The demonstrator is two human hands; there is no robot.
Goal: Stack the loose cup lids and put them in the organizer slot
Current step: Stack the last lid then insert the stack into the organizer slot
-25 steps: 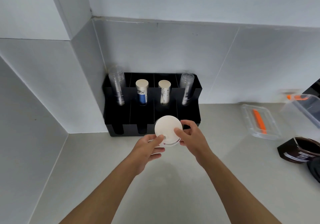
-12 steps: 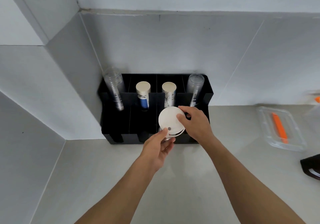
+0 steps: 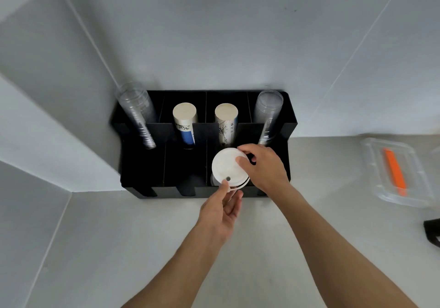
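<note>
I have the stack of white lids (image 3: 229, 168) tilted over the third front slot of the black organizer (image 3: 142, 162), counting from the left, with its lower edge just inside the opening and its top face turned up toward me. At least two rims show at the bottom edge, slightly offset, so the stack does not look perfectly nested.

My right hand (image 3: 264, 167) has its fingers (image 3: 244, 163) curled onto the upper right rim, thumb on the top face, holding the stack. My left hand (image 3: 221, 210) is mostly open, palm up, with only the thumb and fingertips touching the near rim beside the small sip hole; I judge it steadies rather than grips.

The risk I see: the offset lower lid could catch on the slot's front wall or divider and slide out from under, dropping onto the surface (image 3: 262, 248). Easing off on the left too early could let the stack fan apart.

Behind, paper cup stacks (image 3: 184, 122) and clear cup stacks (image 3: 267, 114) stand close, so a wide swing could knock them. The clear container (image 3: 402, 172) with an orange tool sits well apart on the right.
</note>
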